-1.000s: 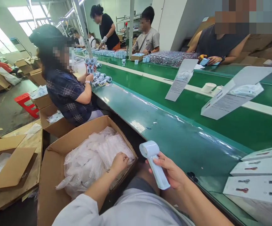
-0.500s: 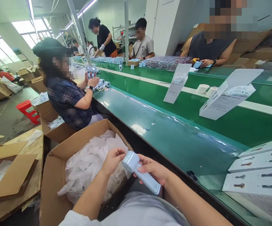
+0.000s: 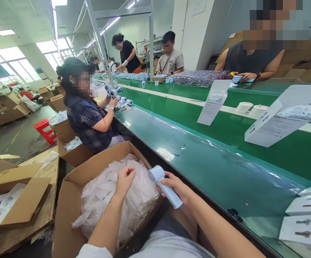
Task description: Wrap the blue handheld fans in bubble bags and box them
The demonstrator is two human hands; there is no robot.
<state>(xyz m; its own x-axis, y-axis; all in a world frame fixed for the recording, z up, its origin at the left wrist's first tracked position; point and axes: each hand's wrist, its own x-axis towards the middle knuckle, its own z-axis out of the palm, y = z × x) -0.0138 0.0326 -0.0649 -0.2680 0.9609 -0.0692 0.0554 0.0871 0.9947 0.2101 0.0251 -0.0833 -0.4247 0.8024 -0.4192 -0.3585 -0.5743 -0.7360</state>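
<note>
A light-blue handheld fan (image 3: 170,191), with a short round head and a straight handle, is in my right hand (image 3: 178,186). Its head points up and left, and my fingers wrap the upper handle. To the left of the fan's head, apart from it, is my left hand (image 3: 125,182), thumb and fingertips pinched together. Whatever they hold, if anything, is too small to make out. Below both hands stands a cardboard box (image 3: 72,200) full of clear bubble-wrap bags (image 3: 118,179).
A green bench (image 3: 198,157) runs along my right side beside a conveyor belt (image 3: 225,134). Open white boxes (image 3: 268,125) stand on the belt; printed white boxes (image 3: 303,225) are stacked at right. A co-worker (image 3: 88,107) sits at left, near open cartons (image 3: 23,200).
My left hand has come away from the fan's head, leaving a gap. The fan stays in my right hand, slightly turned. The whole view has shifted a little.
</note>
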